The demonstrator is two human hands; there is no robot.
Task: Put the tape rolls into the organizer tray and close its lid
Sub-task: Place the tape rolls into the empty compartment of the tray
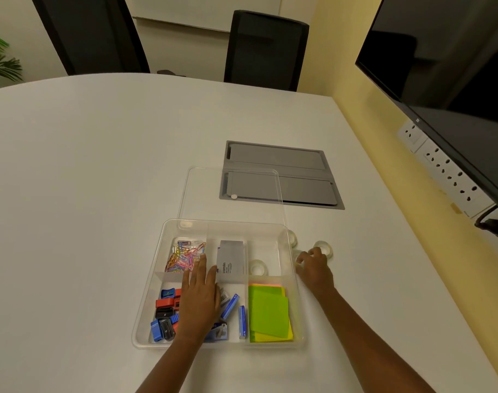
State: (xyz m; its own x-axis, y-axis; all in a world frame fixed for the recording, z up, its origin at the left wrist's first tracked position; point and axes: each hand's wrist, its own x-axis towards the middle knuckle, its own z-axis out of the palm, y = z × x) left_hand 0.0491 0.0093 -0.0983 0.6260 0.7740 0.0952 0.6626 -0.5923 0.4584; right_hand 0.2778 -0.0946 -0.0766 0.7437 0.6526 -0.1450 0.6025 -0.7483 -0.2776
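A clear plastic organizer tray (147,304) sits on the white table, its clear lid (230,194) lying flat just behind it. One clear tape roll (257,267) lies in the tray's right rear compartment. Outside the tray's right wall are more clear tape rolls: one (291,238) by the rear corner, one (324,248) farther right. My right hand (314,269) rests on the table beside the tray with its fingers closed around a third roll (298,258). My left hand (198,299) lies flat, fingers spread, over the tray's middle compartments.
The tray also holds coloured paper clips (182,255), a grey box (230,260), sharpeners (165,316), staple boxes and green sticky notes (269,313). A grey cable hatch (281,174) is set in the table behind the lid. A wall with sockets and a monitor stands at right.
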